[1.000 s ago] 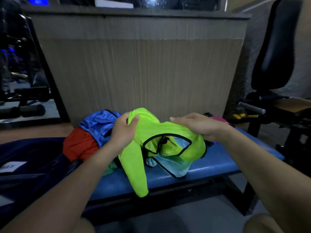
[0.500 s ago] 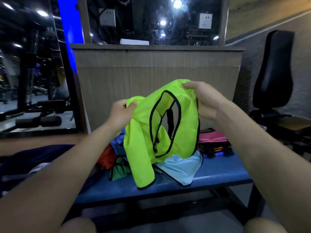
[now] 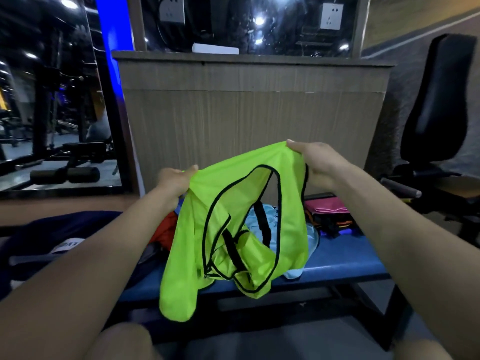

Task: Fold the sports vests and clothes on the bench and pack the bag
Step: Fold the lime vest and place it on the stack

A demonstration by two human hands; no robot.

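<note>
A: Vest (image 3: pixel 233 229), lime, where?
B: Above the blue desk (image 3: pixel 345 258); your left hand (image 3: pixel 172 180) and right hand (image 3: pixel 318 162) each pinch its top edge.
A: Fingers?
B: Clenched on fabric, seemingly.

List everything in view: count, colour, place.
vest: 1, neon green, black trim, held up over the bench
bench: 1, blue, across the front
light blue cloth: 1, on the bench behind the vest
red cloth: 1, on the bench, left of the vest
pink cloth: 1, bench's right end, on a dark pile
bag: 1, dark navy, far left
counter: 1, wood-grain, behind the bench
seat: 1, black, far right
left hand: grip on the vest's left top
right hand: grip on the vest's right top
</note>
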